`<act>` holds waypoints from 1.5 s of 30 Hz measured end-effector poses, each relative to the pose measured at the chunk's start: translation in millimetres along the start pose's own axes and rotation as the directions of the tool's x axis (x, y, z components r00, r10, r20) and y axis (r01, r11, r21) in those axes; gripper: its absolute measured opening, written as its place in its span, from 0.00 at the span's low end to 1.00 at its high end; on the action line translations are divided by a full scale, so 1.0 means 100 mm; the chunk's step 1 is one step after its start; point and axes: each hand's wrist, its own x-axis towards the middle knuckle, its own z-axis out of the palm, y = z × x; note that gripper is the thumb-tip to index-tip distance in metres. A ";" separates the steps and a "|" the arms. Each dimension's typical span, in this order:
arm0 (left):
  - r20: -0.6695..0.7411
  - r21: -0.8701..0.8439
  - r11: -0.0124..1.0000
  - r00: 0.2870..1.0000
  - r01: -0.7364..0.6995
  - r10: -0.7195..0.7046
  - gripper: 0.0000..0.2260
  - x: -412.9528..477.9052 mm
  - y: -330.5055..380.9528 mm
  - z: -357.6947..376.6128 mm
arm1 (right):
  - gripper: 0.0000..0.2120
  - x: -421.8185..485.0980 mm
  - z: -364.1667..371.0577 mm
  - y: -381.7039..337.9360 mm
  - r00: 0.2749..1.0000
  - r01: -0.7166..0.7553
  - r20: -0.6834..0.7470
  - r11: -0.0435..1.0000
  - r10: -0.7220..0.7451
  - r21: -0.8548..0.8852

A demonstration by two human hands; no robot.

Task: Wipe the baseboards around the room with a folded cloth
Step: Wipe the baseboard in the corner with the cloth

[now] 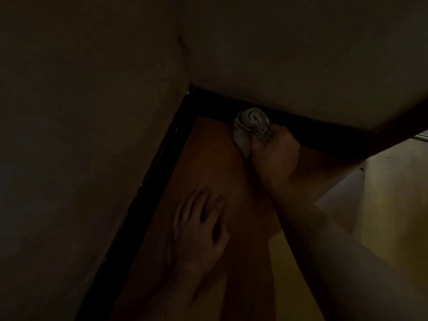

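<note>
Tightly rolled pale cloth [252, 125] against baseboard [312, 128]

Both forearms are bare, with no sleeve showing in this dim light. The left hand [201, 230] and right hand [275, 156] wear no gloves or rings.

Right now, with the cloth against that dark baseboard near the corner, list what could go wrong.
1. The room is very dim and the baseboard is dark, so missed dirt would be hard to spot.
2. The cloth is bunched into a roll in the right hand; it may skip the corner.
3. The left hand braces on the smooth floor and might slip.
</note>
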 end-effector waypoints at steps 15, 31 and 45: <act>0.049 0.072 0.996 0.998 -0.045 0.041 0.24 0.00 -0.03 0.01 | 0.11 -0.02 0.08 -0.04 0.998 -0.026 -0.049 1.000 0.027 0.016; 0.090 0.091 0.996 0.996 -0.010 0.001 0.29 0.02 0.05 -0.04 | 0.11 0.02 -0.45 0.31 0.998 -0.053 -0.036 0.996 0.056 0.074; 0.161 0.116 0.993 0.986 0.020 -0.039 0.30 0.02 0.08 -0.08 | 0.12 0.08 -0.48 0.40 1.000 -0.001 0.019 1.000 0.001 0.007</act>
